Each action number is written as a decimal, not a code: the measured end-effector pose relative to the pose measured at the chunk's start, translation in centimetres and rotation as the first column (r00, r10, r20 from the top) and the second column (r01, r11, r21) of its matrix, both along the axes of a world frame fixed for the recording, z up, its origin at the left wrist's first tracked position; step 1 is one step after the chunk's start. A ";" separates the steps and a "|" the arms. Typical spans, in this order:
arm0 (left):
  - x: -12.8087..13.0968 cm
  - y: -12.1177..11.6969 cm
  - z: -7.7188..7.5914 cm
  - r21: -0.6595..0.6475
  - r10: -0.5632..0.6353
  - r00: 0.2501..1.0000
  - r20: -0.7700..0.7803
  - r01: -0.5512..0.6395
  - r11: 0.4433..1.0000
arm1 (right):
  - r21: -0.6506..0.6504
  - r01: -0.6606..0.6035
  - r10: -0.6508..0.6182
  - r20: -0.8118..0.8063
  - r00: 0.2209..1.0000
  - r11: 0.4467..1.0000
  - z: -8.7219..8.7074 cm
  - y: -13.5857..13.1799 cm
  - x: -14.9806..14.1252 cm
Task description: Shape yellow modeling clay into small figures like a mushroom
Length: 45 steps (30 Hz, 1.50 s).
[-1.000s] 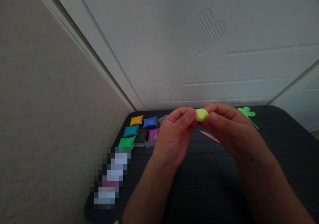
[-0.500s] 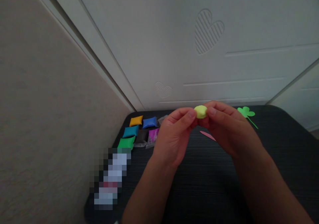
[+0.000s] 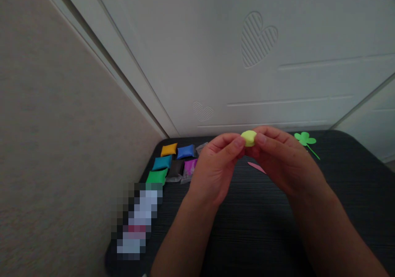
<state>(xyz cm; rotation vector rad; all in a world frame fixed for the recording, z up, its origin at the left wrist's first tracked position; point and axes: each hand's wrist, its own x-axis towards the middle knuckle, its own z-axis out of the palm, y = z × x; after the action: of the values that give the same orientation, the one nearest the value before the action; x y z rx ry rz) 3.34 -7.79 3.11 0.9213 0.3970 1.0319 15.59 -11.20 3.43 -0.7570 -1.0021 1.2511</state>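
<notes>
Yellow clay lump [image 3: 248, 138]: rounded, held up above the black table [image 3: 247, 236], between both hands. Left hand [image 3: 215, 162]: thumb and fingers closed in a pinch on the lump's left end. Right hand [image 3: 284, 158]: same pinch, right end. On the table: pink pointed tool [image 3: 256, 167], partly hidden by the right hand; green clover shape [image 3: 305, 139] with thin stem, beyond that hand; left of the left hand, packets in orange [image 3: 169, 149], blue [image 3: 185, 151], teal [image 3: 162, 162], black [image 3: 175, 168], magenta [image 3: 189, 168], green [image 3: 157, 177]. Behind: white panel [image 3: 173, 42], two embossed hearts.
</notes>
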 end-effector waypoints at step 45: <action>-0.5 -1.5 0.4 0.722 0.703 0.707 -0.080 -0.445 0.529 | 0.151 0.207 -0.228 0.139 0.964 0.967 0.3 -1.0 -0.9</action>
<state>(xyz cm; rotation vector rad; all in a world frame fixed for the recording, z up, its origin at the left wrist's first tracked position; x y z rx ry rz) 2.80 -9.26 3.52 1.7228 0.7161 1.7029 14.70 -12.23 3.70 -0.8441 -1.0863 0.9357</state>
